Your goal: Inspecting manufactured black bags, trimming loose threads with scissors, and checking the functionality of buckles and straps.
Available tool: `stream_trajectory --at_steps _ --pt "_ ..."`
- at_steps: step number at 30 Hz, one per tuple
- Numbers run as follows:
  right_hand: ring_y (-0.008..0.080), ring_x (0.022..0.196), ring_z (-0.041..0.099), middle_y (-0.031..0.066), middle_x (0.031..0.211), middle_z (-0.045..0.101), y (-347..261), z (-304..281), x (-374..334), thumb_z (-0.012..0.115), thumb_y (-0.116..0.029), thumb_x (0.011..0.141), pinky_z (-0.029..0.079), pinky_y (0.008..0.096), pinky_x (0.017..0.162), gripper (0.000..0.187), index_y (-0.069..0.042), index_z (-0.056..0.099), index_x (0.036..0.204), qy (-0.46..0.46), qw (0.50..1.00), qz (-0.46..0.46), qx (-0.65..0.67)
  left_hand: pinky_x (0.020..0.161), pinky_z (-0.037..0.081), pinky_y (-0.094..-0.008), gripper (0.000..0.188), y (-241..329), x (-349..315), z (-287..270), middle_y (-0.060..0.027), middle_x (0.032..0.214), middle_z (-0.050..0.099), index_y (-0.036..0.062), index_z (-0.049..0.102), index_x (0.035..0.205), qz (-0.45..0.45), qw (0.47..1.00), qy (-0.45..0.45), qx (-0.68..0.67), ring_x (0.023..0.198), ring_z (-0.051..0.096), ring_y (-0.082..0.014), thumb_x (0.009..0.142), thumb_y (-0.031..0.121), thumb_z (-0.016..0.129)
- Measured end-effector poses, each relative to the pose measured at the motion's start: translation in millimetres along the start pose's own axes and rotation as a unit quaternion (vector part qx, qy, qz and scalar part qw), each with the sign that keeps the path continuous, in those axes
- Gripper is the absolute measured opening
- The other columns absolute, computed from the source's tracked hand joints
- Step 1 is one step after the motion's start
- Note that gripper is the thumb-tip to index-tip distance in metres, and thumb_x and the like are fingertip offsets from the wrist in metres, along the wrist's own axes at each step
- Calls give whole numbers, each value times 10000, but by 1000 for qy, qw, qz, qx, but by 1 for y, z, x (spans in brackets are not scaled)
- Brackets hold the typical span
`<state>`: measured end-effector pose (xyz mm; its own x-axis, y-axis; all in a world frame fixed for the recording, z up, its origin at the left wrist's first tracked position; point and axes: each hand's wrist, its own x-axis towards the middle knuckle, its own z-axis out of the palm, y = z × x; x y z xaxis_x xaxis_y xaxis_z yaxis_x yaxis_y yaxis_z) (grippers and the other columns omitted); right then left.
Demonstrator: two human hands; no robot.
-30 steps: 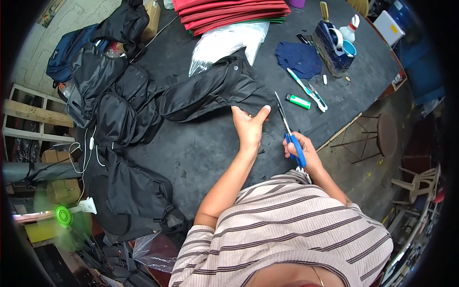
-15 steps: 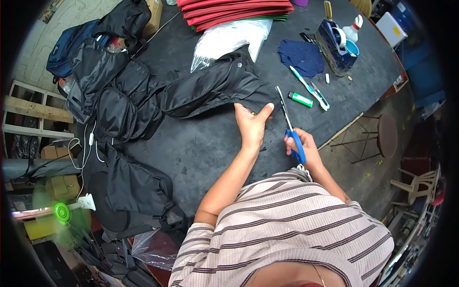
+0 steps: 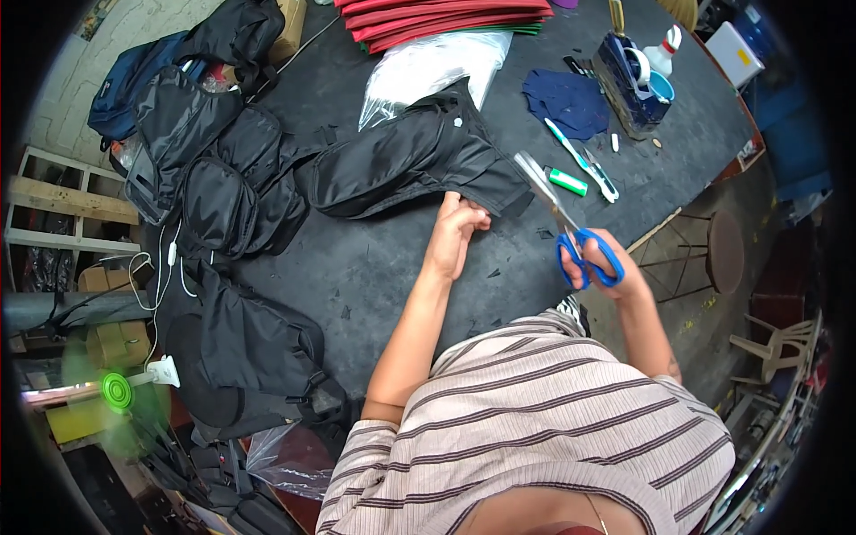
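At one o'clock, left hand on black fabric bag, grip unclear; at three, right hand grips blue-handled steel scissors. Likely trimming; next cut needs taut edge.

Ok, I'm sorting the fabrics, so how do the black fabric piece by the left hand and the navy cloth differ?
The black fabric piece is black, the navy cloth dark blue. The black piece is clearly larger than the cloth. The left hand is at the black piece's near edge; no hand touches the cloth. Both lie on the table.
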<state>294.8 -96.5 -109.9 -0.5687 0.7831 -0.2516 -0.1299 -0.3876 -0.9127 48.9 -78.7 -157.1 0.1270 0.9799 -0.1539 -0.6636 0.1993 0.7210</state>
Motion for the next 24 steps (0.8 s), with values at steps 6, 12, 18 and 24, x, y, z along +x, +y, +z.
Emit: stream_trajectory --at_steps 6,12,18,24 --pt "56 463 531 6 579 559 -47 -25 7 651 -415 799 435 178 423 407 -14 591 759 -107 966 200 -124 733 444 -257 461 9 -1 5 -66 870 569 36 402 1163 18 990 -6 143 784 540 -118 744 -8 590" --pt "73 472 545 20 589 568 -77 -32 23 689 -413 763 444 195 423 430 4 579 758 -110 935 285 -182 692 465 -261 475 14 -3 5 -81 799 588 13 396 1156 17 987 12 159 714 567 -136 734 -41 607" --pt "67 460 528 15 572 546 -86 -27 36 684 -393 780 425 187 411 411 0 571 734 -141 926 289 -199 640 478 -251 532 25 -5 -1 -89 733 589 -9 360 1186 -6 987 1 158 664 589 -150 727 -34 628" --pt "62 477 530 8 611 554 -77 -23 47 681 -403 778 432 175 444 405 -12 574 761 -167 927 266 -206 629 485 -254 604 33 -6 -4 -100 711 591 -34 316 1214 -17 984 3 175 654 594 -156 712 -25 652"
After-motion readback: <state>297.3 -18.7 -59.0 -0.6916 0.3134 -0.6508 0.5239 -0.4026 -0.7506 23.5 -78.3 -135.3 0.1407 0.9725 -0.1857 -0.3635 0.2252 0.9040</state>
